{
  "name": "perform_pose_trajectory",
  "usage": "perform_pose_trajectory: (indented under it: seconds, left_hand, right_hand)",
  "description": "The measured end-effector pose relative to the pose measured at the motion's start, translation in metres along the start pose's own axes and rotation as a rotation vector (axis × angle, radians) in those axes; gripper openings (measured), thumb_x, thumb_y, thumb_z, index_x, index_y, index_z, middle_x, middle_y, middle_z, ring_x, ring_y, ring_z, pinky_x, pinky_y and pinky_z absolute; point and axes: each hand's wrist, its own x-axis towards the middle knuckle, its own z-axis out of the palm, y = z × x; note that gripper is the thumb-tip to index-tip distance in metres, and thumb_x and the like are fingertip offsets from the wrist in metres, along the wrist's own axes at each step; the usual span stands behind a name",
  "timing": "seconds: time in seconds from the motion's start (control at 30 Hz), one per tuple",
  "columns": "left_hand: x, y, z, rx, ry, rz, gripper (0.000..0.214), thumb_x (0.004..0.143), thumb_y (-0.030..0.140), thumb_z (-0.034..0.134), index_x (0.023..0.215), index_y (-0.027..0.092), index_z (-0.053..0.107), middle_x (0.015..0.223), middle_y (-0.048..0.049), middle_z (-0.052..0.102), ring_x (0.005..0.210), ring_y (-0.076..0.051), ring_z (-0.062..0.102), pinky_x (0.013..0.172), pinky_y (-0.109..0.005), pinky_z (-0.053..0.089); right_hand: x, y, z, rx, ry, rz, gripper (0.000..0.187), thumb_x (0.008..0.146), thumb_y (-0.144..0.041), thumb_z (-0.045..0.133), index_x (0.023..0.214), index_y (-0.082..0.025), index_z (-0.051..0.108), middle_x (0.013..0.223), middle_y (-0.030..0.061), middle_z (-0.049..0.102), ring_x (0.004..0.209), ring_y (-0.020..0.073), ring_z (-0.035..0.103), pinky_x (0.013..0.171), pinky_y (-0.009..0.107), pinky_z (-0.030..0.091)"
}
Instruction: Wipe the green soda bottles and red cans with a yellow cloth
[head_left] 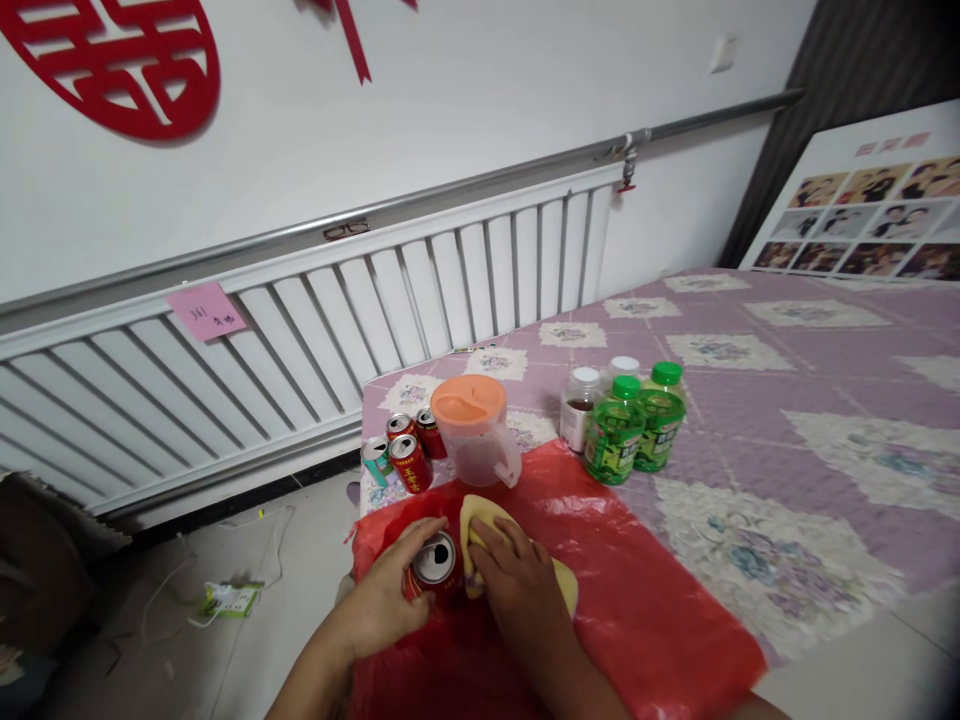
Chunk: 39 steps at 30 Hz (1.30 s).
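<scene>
Over a red plastic sheet (637, 590), a yellow cloth (565, 585), slanted far-left to near-right, is held under the right hand (521, 580); beside it, a red can (435, 562), long axis roughly upright, opened top up, is grasped by the left hand (391, 585).

The light in the room is soft and rather dim, and its source cannot be seen. The white wall (465, 110) is the brightest area, while the far right corner, at the dark curtain (877, 60), falls almost into black. The red plastic sheet (600, 540) carries small whitish glares, but its near left part becomes deep and shadowed. The lid of the can (432, 562) shines. The right hand (517, 575) lies more in shade than the left hand (397, 580). Toward the far left, the wide lens stretches the red paper ornament (112, 50).
</scene>
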Motion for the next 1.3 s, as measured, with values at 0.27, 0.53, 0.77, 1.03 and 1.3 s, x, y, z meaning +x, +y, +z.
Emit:
perform_pose_trajectory:
  seconds: [0.27,0.53,0.77,1.03,1.3]
  left_hand:
    - [0.001,0.004,0.001,-0.01,-0.019,-0.032,0.087,0.062,0.0,0.054,0.144,0.025,0.045,0.152,-0.0063,0.045,0.143,-0.025,0.038,0.122,-0.048,0.024]
    - [0.0,0.003,0.004,-0.024,0.051,-0.024,0.082,0.064,0.003,0.058,0.141,0.025,0.048,0.149,-0.0074,0.049,0.14,-0.027,0.043,0.121,-0.048,0.029]
    - [0.003,-0.001,0.018,-0.018,0.202,-0.002,0.076,0.059,0.004,0.062,0.133,0.021,0.054,0.141,-0.0113,0.056,0.134,-0.03,0.049,0.117,-0.05,0.035]
    - [0.005,-0.002,0.029,-0.001,0.343,0.045,0.066,0.059,0.008,0.062,0.124,0.016,0.056,0.126,-0.0135,0.062,0.122,-0.031,0.058,0.108,-0.048,0.045]
    - [0.003,-0.004,0.031,-0.027,0.38,0.088,0.058,0.062,0.012,0.065,0.119,0.017,0.057,0.12,-0.011,0.062,0.115,-0.028,0.06,0.104,-0.047,0.047]
  right_hand:
    - [0.005,-0.002,0.002,0.013,0.165,-0.013,0.032,0.094,-0.017,0.055,0.121,-0.031,0.067,0.131,-0.002,0.067,0.122,0.0247,0.052,0.092,0.037,0.037]
    - [0.002,-0.003,0.005,-0.004,0.077,0.002,0.031,0.093,-0.016,0.056,0.117,-0.03,0.069,0.128,-0.0008,0.069,0.122,0.0241,0.053,0.09,0.037,0.039]
    - [-0.005,-0.003,-0.001,-0.039,0.062,-0.028,0.033,0.092,-0.012,0.053,0.116,-0.029,0.068,0.128,-0.0013,0.069,0.118,0.0245,0.055,0.088,0.037,0.04]
    - [-0.018,-0.011,-0.001,-0.079,0.136,-0.06,0.032,0.089,-0.009,0.052,0.11,-0.027,0.07,0.126,-0.0017,0.07,0.116,0.0261,0.056,0.088,0.038,0.041]
    - [-0.033,-0.026,-0.006,-0.124,0.024,-0.004,0.04,0.085,-0.008,0.057,0.114,-0.033,0.069,0.125,-0.0013,0.07,0.116,0.0263,0.059,0.089,0.04,0.046]
